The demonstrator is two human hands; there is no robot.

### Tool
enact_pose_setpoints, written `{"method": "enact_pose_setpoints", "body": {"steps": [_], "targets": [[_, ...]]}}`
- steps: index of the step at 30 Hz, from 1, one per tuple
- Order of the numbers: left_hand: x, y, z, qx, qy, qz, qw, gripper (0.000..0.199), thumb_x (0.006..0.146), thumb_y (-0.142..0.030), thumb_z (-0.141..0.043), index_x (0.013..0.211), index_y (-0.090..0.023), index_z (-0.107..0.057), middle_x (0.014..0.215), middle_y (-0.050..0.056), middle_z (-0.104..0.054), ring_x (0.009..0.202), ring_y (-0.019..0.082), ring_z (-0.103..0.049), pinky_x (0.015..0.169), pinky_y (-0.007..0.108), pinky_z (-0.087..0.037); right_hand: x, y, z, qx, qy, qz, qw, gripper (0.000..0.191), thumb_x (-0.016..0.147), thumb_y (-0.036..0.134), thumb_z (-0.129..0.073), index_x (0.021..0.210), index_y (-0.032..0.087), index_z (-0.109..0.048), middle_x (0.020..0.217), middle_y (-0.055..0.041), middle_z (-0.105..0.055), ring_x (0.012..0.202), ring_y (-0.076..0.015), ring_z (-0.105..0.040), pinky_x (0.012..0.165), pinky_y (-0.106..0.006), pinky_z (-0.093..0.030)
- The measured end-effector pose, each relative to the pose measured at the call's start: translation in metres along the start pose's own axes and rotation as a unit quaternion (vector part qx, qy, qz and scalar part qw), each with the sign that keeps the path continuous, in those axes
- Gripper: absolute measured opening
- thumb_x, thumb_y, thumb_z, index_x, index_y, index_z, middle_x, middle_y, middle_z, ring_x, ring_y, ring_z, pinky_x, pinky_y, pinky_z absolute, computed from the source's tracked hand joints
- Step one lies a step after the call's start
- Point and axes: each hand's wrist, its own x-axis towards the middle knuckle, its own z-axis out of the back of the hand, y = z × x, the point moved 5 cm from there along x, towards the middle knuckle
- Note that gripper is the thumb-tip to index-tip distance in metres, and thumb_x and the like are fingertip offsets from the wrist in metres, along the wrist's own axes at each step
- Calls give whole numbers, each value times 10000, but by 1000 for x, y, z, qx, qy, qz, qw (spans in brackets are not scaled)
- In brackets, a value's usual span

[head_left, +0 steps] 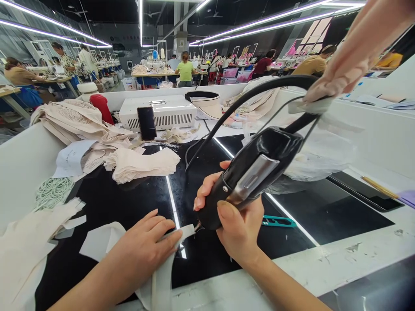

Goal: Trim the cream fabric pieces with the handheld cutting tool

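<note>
My right hand [240, 229] is wrapped around a black hand-held tool [223, 196] with a silver lever and a small metal tip, angled down to the left. Its tip meets the end of a pale fabric strip [187, 232] on the glossy black tabletop [136, 198]. My left hand [152, 237] lies over this strip, fingers together and pressing on it, the thumb hidden. More of the pale fabric hangs below toward the front edge. Behind my right hand lies a teal thread snipper [279, 221]. At upper right, another person's hand [333, 82] is by the tool's thick black cable [246, 93].
A stack of cream fabric pieces [145, 162] lies behind my left hand. Further back stand a white vented box [162, 110] and a phone [146, 123]. Fabric heaps [74, 121] and green elastic loops [52, 192] are at left, clear plastic bags [311, 160] at right.
</note>
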Motion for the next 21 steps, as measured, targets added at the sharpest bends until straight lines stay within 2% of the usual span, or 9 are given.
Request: {"method": "enact_pose_setpoints", "body": {"steps": [5,12,16,21], "targets": [[-12,-1,2,6,-28,-12,1000,272,1083,-131,-432,1246,-169,-646,1157,87,-707,1077,205,-697,1089,520,-542,-4,1,3,26,4,5,1000,335,873,396,-812,1067,263,-574,846,31,-677,601,-124,-638,543,-267,-560],[-11,-2,5,6,-47,-7,999,274,1103,-166,-413,1225,-165,-658,1126,80,-725,1016,201,-713,1015,496,-597,-2,3,3,23,8,14,1000,331,885,390,-808,1106,262,-597,843,33,-684,608,-122,-645,547,-262,-556],[-11,-3,3,4,-55,-8,998,257,1086,-148,-444,1226,-161,-660,1133,87,-718,1028,221,-701,1013,499,-594,2,-1,-4,50,-2,10,999,379,875,402,-818,1159,275,-602,844,41,-683,602,-114,-634,546,-253,-549],[-14,-3,-4,-1,-53,7,999,266,1076,-129,-442,1241,-151,-648,1130,98,-701,1048,230,-695,1045,513,-571,1,-10,-18,70,22,1,997,328,885,390,-809,1115,281,-603,843,41,-684,608,-109,-631,559,-249,-544]]}}
